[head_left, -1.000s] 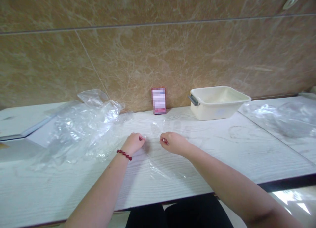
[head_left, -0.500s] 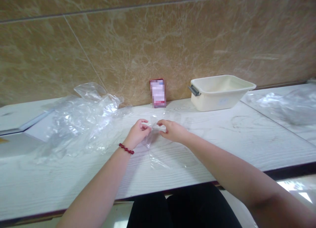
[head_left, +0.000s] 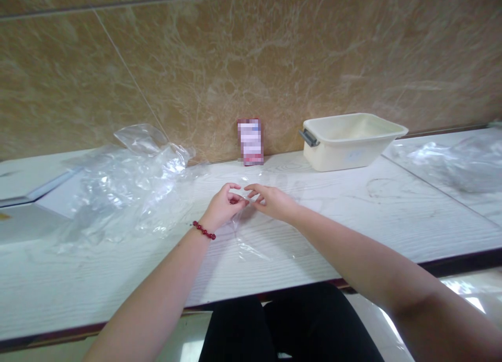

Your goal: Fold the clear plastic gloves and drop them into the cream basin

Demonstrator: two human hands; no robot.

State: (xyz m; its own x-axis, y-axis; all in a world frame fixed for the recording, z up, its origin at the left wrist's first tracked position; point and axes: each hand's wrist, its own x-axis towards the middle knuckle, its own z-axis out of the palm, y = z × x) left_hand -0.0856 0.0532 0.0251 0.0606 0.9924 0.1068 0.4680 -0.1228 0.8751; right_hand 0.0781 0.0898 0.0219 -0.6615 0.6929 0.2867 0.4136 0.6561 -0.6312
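A clear plastic bag point(head_left: 254, 249) lies on the white wood-grain table in front of me, its outline faint. My left hand point(head_left: 228, 204), with a red bead bracelet at the wrist, pinches the bag's plastic between thumb and finger. From the other side my right hand point(head_left: 270, 201) pinches the same plastic, its fingertips nearly meeting those of the left. Whatever finer detail lies between the fingertips is too small to make out.
A heap of clear plastic bags point(head_left: 129, 187) lies left, beside a white box point(head_left: 33, 215). A phone-like red-edged object point(head_left: 251, 142) leans on the marbled wall. The cream bin point(head_left: 341, 155) stands right of it, with more clear plastic point(head_left: 458, 163) beyond.
My hands have come closer together, so their fingertips almost touch. The right thumb and finger have closed on the plastic. The view has shifted slightly.
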